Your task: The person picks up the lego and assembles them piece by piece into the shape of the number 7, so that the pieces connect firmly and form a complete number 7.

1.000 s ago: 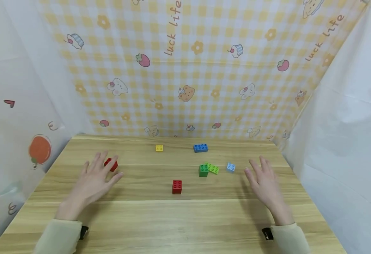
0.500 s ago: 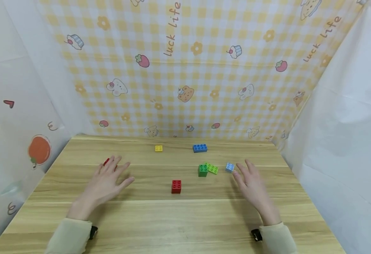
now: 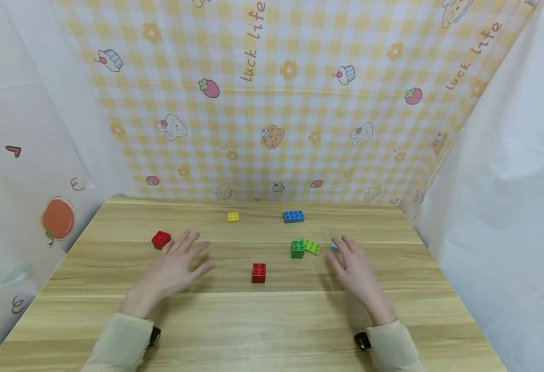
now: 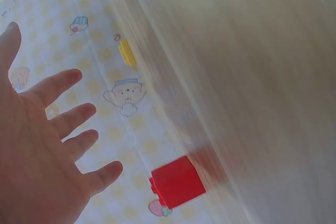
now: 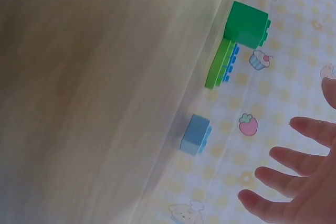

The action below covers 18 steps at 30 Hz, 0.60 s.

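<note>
My left hand (image 3: 171, 269) hovers over the left part of the table with fingers spread and nothing in it. Just beyond its fingertips sits a red brick (image 3: 161, 239), which the left wrist view shows past the little finger. My right hand (image 3: 357, 271), fingers spread, holds nothing. In the head view its fingers partly cover a light blue brick (image 3: 334, 245). To the left of that hand, a dark green brick (image 3: 297, 249) stands against a flat lime green brick (image 3: 312, 246). A second red brick (image 3: 259, 273) sits between the two hands.
Farther back on the wooden table (image 3: 262, 330) lie a small yellow brick (image 3: 232, 217) and a longer blue brick (image 3: 293, 216). A checked cloth (image 3: 235, 119) hangs behind the table's back edge. White sheets enclose the left and right sides.
Both hands have moved inward. The left hand has slid right, uncovering the red brick at the left; the right hand has come left over the light blue brick. The bricks have stayed put.
</note>
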### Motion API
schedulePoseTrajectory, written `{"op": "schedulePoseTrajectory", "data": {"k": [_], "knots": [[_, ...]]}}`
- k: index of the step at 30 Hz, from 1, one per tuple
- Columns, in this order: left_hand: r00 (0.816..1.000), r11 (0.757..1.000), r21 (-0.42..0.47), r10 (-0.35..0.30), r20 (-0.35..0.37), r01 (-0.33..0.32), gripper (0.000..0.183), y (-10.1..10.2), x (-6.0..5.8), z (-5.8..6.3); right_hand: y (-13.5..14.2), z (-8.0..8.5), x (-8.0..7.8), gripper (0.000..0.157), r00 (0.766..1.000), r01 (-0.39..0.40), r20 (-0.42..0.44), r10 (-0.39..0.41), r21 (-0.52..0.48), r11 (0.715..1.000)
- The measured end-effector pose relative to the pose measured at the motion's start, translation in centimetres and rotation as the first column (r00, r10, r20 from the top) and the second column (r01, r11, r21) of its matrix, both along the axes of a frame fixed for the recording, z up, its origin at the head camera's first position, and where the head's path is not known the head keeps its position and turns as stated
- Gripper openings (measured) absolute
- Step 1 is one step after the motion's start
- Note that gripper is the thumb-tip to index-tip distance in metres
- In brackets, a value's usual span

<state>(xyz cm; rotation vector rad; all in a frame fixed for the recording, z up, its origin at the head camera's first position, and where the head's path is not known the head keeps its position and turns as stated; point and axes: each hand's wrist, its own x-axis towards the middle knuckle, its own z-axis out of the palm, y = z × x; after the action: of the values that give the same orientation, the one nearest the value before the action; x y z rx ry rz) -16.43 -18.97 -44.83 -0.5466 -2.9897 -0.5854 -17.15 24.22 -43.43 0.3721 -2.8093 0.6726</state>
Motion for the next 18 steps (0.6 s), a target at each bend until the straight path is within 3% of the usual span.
{"op": "schedulePoseTrajectory", "data": {"k": [7, 18], "knots": [[0.999, 0.999, -0.007, -0.04, 0.025, 0.04, 0.077, 1.7, -0.3, 0.0, -0.9, 0.1, -0.4, 0.052, 0.998, -0.016, 0.062, 0.017, -0.011, 1.0], [0.992, 0.995, 0.021, -0.099, 0.083, 0.098, 0.077, 4.2, -0.9, 0.4, -1.8, -0.2, -1.2, 0.051, 0.994, -0.067, 0.08, 0.068, -0.011, 0.998]]}}
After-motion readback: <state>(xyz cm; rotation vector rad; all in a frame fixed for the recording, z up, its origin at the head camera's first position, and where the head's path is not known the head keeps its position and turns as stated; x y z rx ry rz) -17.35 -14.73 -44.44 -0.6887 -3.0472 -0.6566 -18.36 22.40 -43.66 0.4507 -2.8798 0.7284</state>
